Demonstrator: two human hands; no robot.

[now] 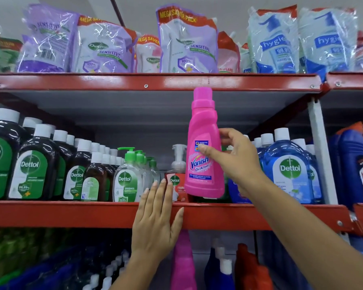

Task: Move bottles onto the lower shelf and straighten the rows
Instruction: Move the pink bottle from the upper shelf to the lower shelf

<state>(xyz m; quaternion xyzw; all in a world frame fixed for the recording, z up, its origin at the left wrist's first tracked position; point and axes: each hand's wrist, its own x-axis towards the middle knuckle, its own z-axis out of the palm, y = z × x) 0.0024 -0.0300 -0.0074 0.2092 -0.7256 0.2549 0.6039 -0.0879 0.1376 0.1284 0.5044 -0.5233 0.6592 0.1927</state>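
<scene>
A pink Vanish bottle (204,147) is held upright in front of the middle shelf, its base just above the red shelf rail (71,214). My right hand (235,162) grips it around the label from the right side. My left hand (157,216) lies flat and open against the red rail, fingers pointing up towards a red Dettol pump bottle (175,183). Below the rail, on the lower shelf, stands another pink bottle (182,262) beside blue bottles (220,268) and orange bottles (249,266).
The middle shelf holds rows of dark Dettol bottles (36,164) at left, clear green-pump sanitiser bottles (127,178), and blue Dettol bottles (289,166) at right. Refill pouches (187,42) fill the top shelf. A grey upright post (321,153) divides the bays.
</scene>
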